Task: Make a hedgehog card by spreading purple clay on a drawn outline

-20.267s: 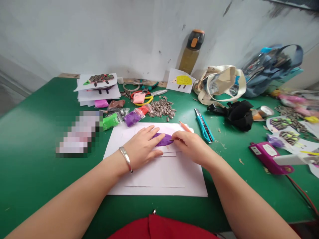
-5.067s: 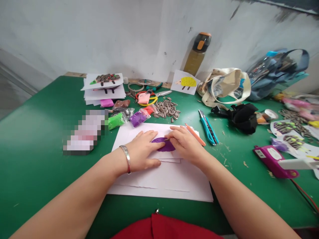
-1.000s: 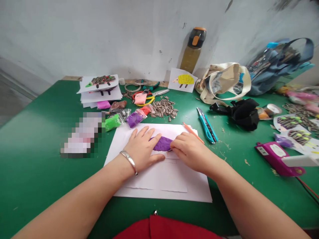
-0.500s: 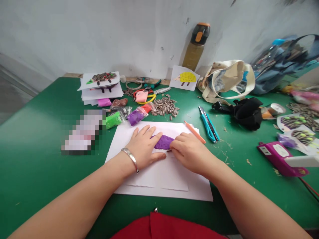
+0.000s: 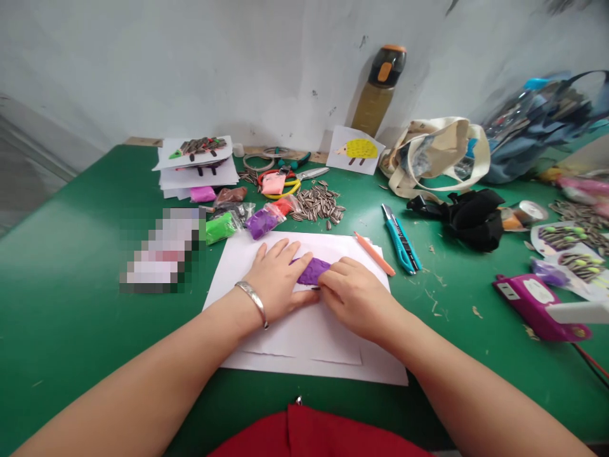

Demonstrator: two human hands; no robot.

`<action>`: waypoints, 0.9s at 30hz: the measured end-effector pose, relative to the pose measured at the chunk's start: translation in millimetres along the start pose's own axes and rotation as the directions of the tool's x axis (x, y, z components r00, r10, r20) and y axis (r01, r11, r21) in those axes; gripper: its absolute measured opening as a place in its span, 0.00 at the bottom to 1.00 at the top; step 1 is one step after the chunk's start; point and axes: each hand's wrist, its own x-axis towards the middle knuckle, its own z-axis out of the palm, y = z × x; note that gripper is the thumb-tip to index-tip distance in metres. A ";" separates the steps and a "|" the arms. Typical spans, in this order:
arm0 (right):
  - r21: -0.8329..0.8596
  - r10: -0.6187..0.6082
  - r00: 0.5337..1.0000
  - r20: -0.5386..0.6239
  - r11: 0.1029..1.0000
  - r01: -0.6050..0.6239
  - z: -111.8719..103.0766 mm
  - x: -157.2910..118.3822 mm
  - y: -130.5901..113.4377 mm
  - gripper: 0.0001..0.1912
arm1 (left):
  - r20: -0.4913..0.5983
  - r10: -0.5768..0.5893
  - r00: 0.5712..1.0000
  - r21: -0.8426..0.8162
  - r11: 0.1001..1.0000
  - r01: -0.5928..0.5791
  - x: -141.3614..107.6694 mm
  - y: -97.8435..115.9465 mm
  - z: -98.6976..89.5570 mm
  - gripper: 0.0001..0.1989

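A flattened shape of purple modelling clay (image 5: 314, 271) lies on white paper (image 5: 290, 330) in front of me. My left hand (image 5: 275, 276) is spread flat over the paper, its fingers covering the clay's left end and its thumb just below the clay. At the right end of the clay, my right hand (image 5: 349, 285) is closed in a pinch. A small dark piece (image 5: 315, 289) shows at its fingertips, by the clay's lower edge and my left thumb; its kind is too small to make out. The fingers of the right hand hide part of the clay.
Beyond the paper are sunflower seeds (image 5: 318, 203), scissors (image 5: 311, 173) and bagged clay (image 5: 263, 220). An orange pen (image 5: 374, 254) and a utility knife (image 5: 400, 241) lie to the right, near a purple power strip (image 5: 537, 304). A blurred-out object (image 5: 166, 251) lies left.
My right hand has shifted slightly left along the clay, closer to the left thumb. The small dark piece has come nearer that thumb. My left hand stays spread on the paper.
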 end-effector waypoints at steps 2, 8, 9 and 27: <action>-0.010 -0.001 1.000 -0.010 1.000 0.001 0.5 0.2 -0.6 0.11 | 0.002 0.000 1.000 -0.002 1.000 0.000 0.1 0.0 -0.6 0.35; 0.010 0.008 0.999 -0.039 1.000 -0.007 2.1 2.2 -4.4 0.11 | 0.049 -0.016 0.999 0.001 1.000 0.016 0.6 0.5 -2.6 0.36; 0.015 -0.008 0.999 -0.037 1.000 0.009 2.9 2.7 -5.2 0.11 | 0.053 -0.014 0.999 0.007 1.000 0.014 0.6 0.6 -2.8 0.35; -0.011 -0.022 0.995 -0.097 1.000 0.021 8.4 6.3 -8.5 0.11 | 0.084 -0.018 0.996 0.019 1.000 0.017 0.7 1.0 -3.6 0.38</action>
